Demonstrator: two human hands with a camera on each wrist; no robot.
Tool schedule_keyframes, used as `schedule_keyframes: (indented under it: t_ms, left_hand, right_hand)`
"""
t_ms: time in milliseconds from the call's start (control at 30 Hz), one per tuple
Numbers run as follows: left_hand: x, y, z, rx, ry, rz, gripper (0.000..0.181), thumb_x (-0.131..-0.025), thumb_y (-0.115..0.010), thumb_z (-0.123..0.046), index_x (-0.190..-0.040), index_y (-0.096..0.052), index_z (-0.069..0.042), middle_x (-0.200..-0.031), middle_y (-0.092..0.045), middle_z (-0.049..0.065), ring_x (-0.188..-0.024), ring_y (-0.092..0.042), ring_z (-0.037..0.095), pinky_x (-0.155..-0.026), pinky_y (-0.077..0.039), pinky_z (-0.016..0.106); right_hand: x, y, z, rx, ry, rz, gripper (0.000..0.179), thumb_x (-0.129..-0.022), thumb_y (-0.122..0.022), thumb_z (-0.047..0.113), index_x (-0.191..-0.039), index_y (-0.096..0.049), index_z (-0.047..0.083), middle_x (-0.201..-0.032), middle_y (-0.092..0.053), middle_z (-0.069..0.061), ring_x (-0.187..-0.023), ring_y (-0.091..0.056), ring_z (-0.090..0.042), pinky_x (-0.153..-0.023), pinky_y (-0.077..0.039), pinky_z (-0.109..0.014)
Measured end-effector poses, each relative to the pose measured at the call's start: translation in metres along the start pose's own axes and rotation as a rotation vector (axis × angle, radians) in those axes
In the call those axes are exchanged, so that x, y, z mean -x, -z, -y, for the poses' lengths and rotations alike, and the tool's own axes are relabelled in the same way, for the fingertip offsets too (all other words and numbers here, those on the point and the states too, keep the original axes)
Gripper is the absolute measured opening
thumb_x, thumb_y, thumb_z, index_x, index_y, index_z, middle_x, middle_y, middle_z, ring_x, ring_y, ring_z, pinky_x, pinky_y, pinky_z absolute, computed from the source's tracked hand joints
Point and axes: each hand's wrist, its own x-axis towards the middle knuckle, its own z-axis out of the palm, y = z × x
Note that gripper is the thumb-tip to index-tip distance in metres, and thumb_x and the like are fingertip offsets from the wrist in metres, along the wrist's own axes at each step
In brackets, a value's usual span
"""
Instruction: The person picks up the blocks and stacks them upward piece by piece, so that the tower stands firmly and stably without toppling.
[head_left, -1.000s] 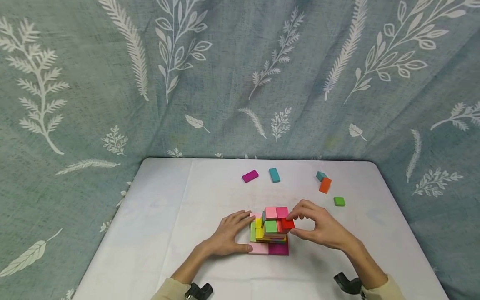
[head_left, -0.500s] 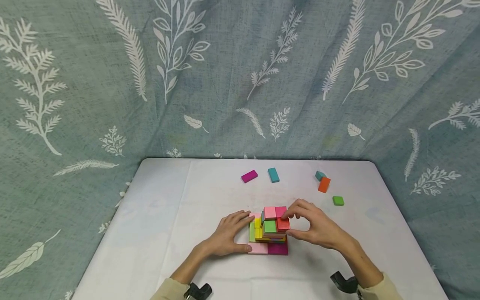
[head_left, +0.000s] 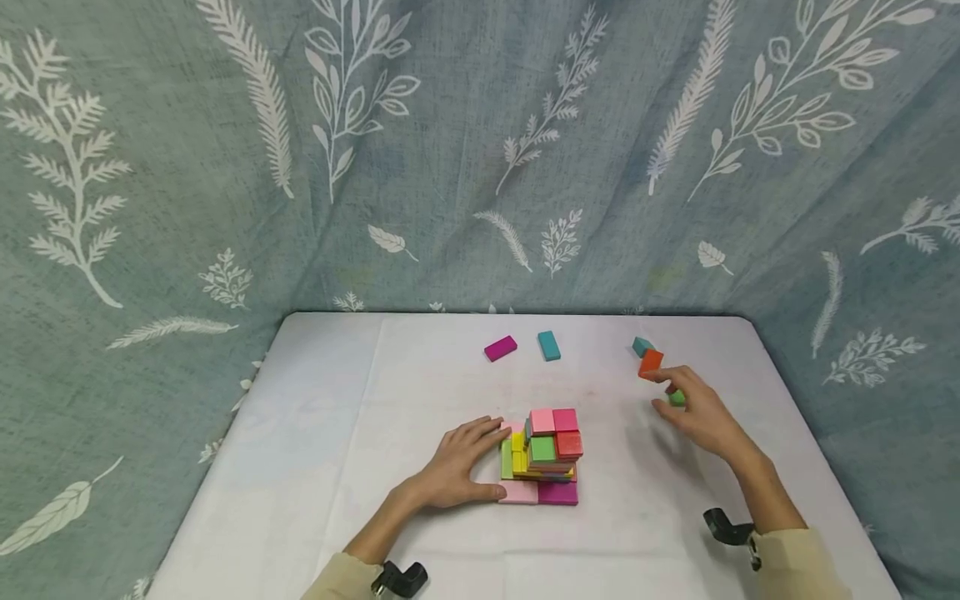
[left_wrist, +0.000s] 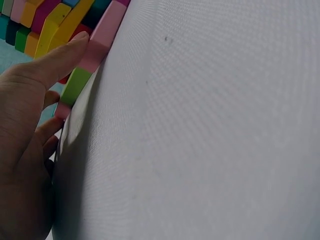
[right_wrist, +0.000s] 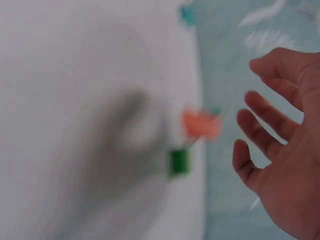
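A stepped stack of coloured blocks stands on the white table, with pink and magenta blocks on top. My left hand rests against its left side; in the left wrist view the thumb touches a pink block and fingers lie by a light green block. Above the table at the right hovers my right hand, fingers loosely bent and apart, holding nothing. Nearest to it are an orange block and a green block, the latter partly hidden by the hand. The right wrist view is blurred.
Behind the orange block, touching or nearly so, is a teal block. Farther left at the back lie a magenta block and another teal block. A patterned cloth hangs behind the table.
My right hand has pushed a red block in against the stack's right side, let go, and moved right and away toward the loose orange and green blocks. My left hand has stayed in place.
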Motion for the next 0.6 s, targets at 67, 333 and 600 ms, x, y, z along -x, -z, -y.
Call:
schedule_keyframes:
  t_ms: [67,333,600]
  left_hand:
    - [0.0,0.0,0.0,0.001,-0.002,0.0,0.092,-0.084,-0.067,-0.066,-0.16,-0.029,-0.029,-0.166,-0.023,-0.002,-0.153,-0.015,0.024,-0.117,-0.018,0.056]
    - [0.0,0.001,-0.001,0.002,-0.007,0.005,0.095,-0.083,-0.068,-0.066,-0.16,-0.029,-0.027,-0.166,-0.023,-0.001,-0.153,-0.015,0.025,-0.118,-0.017,0.057]
    - [0.0,0.001,-0.002,0.003,0.012,0.012,0.093,-0.084,-0.067,-0.068,-0.16,-0.029,-0.029,-0.166,-0.023,-0.003,-0.154,-0.014,0.023,-0.118,-0.018,0.057]
  right_hand:
    - [0.0,-0.001,-0.022,0.031,-0.063,-0.01,0.05,-0.092,-0.068,0.007,-0.14,-0.053,0.004,-0.134,-0.048,-0.023,-0.112,-0.049,-0.039,-0.088,-0.046,-0.058]
    - [0.001,-0.009,-0.069,0.061,-0.222,0.012,0.055,-0.09,-0.065,0.008,-0.142,-0.05,-0.003,-0.135,-0.042,-0.034,-0.122,-0.037,-0.051,-0.095,-0.037,-0.065]
    - [-0.001,-0.013,-0.074,0.051,-0.219,-0.007,0.046,-0.091,-0.069,0.009,-0.134,-0.056,-0.005,-0.123,-0.053,-0.029,-0.115,-0.048,-0.044,-0.097,-0.04,-0.061]
